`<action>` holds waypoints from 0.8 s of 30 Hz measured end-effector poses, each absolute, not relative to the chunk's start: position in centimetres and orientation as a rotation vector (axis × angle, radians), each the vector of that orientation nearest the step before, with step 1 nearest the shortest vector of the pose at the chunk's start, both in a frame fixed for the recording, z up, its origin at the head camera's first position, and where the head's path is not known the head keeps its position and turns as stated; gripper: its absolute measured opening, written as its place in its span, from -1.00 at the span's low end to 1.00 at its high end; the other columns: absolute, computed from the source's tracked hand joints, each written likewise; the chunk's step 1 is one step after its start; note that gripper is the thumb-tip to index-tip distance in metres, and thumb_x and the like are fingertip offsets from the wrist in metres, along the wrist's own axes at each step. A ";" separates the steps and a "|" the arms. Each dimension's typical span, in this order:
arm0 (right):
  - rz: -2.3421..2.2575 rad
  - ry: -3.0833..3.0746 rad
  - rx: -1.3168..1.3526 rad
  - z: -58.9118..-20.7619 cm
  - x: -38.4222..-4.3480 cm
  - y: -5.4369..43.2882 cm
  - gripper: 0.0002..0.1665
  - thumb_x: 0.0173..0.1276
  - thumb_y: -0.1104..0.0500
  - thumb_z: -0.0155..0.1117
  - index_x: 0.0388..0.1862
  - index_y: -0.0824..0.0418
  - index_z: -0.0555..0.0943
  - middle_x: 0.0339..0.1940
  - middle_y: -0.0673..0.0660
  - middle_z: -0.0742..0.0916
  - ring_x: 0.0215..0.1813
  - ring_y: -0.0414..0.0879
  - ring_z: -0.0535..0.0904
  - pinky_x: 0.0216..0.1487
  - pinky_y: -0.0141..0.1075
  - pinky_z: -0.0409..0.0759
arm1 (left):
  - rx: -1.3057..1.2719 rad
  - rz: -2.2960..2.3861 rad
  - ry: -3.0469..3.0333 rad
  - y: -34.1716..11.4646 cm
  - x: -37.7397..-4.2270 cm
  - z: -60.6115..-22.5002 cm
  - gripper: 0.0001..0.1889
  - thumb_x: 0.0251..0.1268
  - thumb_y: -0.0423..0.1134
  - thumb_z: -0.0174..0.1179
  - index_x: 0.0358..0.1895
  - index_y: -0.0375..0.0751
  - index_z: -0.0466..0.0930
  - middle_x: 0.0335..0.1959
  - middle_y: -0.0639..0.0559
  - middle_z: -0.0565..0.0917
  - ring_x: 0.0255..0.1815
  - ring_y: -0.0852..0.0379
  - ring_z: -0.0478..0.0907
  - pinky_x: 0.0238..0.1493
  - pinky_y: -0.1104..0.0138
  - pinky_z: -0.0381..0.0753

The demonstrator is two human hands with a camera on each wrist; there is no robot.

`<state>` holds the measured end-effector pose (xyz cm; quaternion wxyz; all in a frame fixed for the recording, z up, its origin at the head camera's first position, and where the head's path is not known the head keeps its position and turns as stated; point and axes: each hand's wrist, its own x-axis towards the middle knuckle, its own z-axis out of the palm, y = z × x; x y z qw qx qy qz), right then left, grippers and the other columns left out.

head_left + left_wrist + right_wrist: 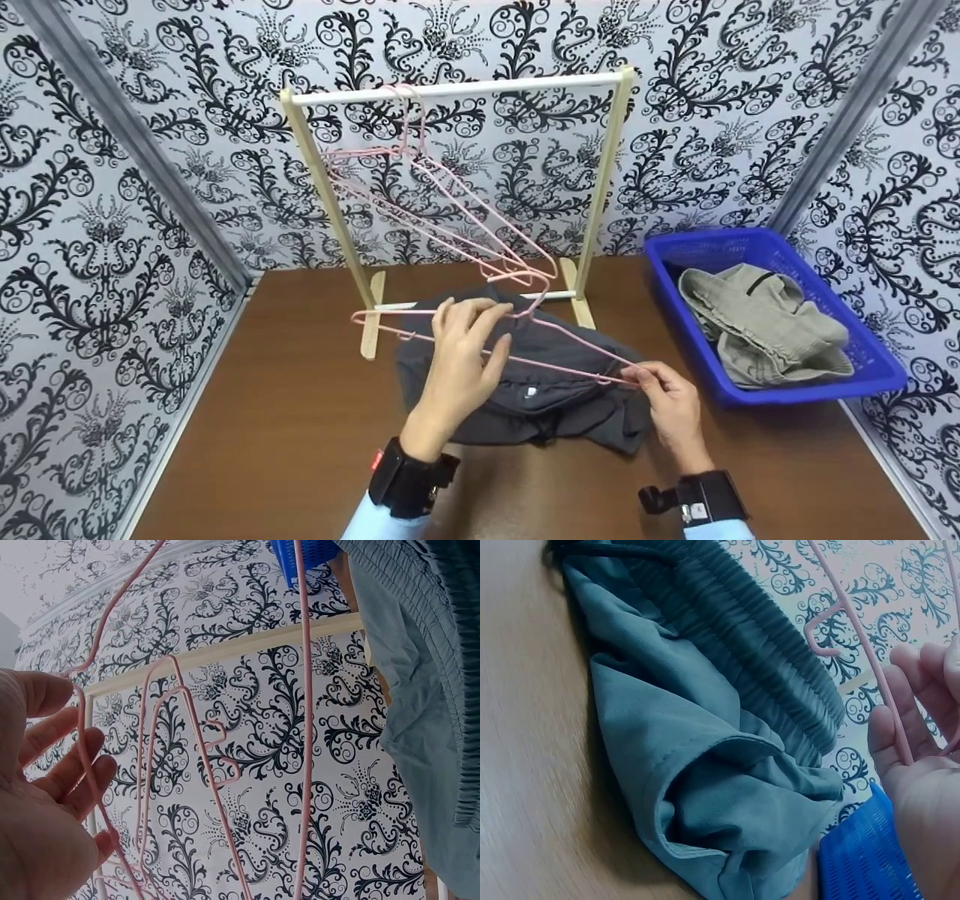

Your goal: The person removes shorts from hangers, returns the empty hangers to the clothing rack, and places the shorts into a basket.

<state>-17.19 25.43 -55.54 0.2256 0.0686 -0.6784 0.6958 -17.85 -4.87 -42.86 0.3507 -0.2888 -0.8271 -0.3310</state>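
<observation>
A pink clothes hanger (570,365) is held up over dark grey elastic-waist shorts (517,409), which lie crumpled on the table. My right hand (675,405) grips the hanger's right corner, its fingers curled round the pink wire in the right wrist view. My left hand (465,360) is at the hanger's upper bar, left of the hook, with loosely bent fingers and the thumb apart. In the left wrist view, the wire crosses in front of the left fingers (79,765). The shorts' gathered waistband (780,652) shows beside the right hand.
Behind the hands stands a small rack with wooden posts (607,172) and a white rail (517,86). Pink hangers (480,210) hang from its left half. A blue basket (885,375) at the right holds beige clothing (772,330). Patterned walls enclose the brown table (292,442).
</observation>
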 end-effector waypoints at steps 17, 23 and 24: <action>2.008 -1.751 0.058 -55.6 -16.7 27.6 -0.71 0.55 0.43 0.08 -0.24 0.75 0.56 -0.37 0.06 0.81 -0.31 -0.18 0.75 -0.21 -0.43 0.67 | -0.760 -0.829 -2.165 -5.3 -18.1 -43.6 -0.57 0.31 -0.36 0.32 0.25 -0.21 0.62 0.38 -0.19 0.51 0.45 -0.18 0.37 0.49 -0.28 0.11; 2.014 -1.737 -0.015 -55.9 -16.4 28.4 -0.70 0.55 0.43 0.08 -0.23 0.77 0.55 -0.40 0.05 0.80 -0.36 -0.18 0.71 -0.29 -0.46 0.64 | -0.753 -0.842 -2.188 -5.6 -18.5 -44.3 -0.55 0.28 -0.33 0.35 0.25 -0.23 0.61 0.37 -0.22 0.50 0.44 -0.18 0.38 0.50 -0.26 0.10; 2.014 -1.736 -0.023 -55.9 -16.4 28.5 -0.70 0.55 0.43 0.08 -0.24 0.77 0.55 -0.40 0.05 0.80 -0.37 -0.18 0.71 -0.30 -0.46 0.64 | -0.746 -0.841 -2.191 -5.6 -18.6 -44.5 -0.54 0.27 -0.33 0.35 0.26 -0.23 0.61 0.37 -0.22 0.50 0.43 -0.18 0.38 0.50 -0.26 0.10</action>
